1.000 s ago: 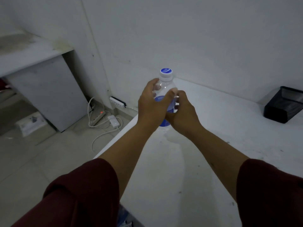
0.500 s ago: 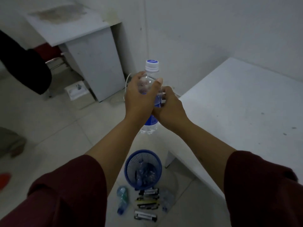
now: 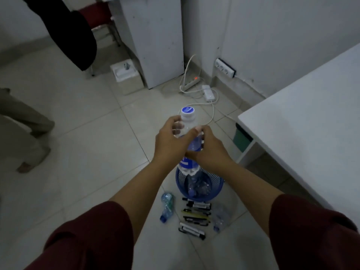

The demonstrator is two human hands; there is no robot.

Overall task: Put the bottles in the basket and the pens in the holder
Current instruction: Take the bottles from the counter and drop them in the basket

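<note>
At frame centre, my left hand (image 3: 171, 141) and right hand (image 3: 210, 151) both grip the bottle (image 3: 190, 133). It hangs upright above the blue basket (image 3: 218, 185).

One view only, from my head: faces forward and steeply down, past my forearms, onto tiled floor (image 3: 81, 145). My hands near, mid-frame; floor farther below. Dim light, far corners perhaps unreliable.

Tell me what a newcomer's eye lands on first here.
First, the clear bottle with a blue-topped cap, held upright at centre frame by the left hand and right hand. Directly below stands the blue basket on the tiled floor, with pens and a crushed bottle lying beside it.
</note>
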